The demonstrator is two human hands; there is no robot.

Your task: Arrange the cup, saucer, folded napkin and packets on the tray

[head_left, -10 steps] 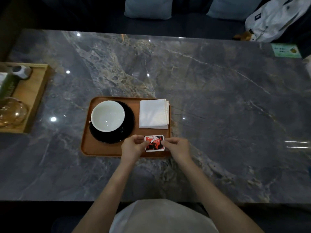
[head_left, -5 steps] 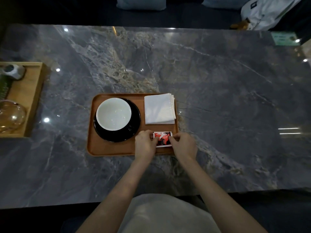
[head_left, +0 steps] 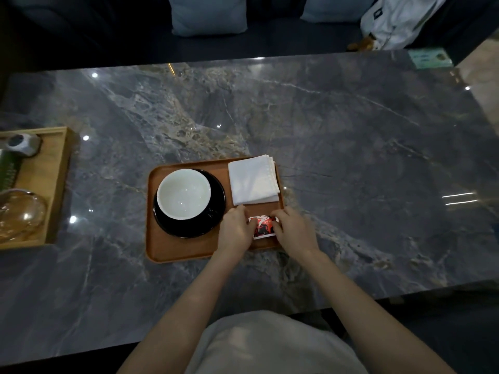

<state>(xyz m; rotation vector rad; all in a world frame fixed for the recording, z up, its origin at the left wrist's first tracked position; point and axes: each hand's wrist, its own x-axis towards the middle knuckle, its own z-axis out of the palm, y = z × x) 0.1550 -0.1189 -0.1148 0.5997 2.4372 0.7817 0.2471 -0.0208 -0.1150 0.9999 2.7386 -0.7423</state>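
A brown tray [head_left: 172, 252] lies on the dark marble table. On its left half an empty white cup [head_left: 183, 193] sits on a black saucer [head_left: 214, 211]. A folded white napkin [head_left: 253, 180] lies in the tray's far right corner. Just below the napkin, in the near right corner, red, black and white packets [head_left: 262, 226] rest on the tray. My left hand [head_left: 234, 230] pinches their left edge and my right hand [head_left: 294, 228] pinches their right edge. The fingers hide both ends of the packets.
A light wooden tray [head_left: 54, 184] at the table's left edge holds a glass vessel [head_left: 20, 211] and a grey-capped green bottle [head_left: 23, 144]. A green card [head_left: 429, 58] lies at the far right corner. Cushions and a white bag sit behind the table.
Both hands have kept hold of the packets and stayed at the tray's near right corner. The view has shifted, so the tray sits higher and more to the right in the frame.
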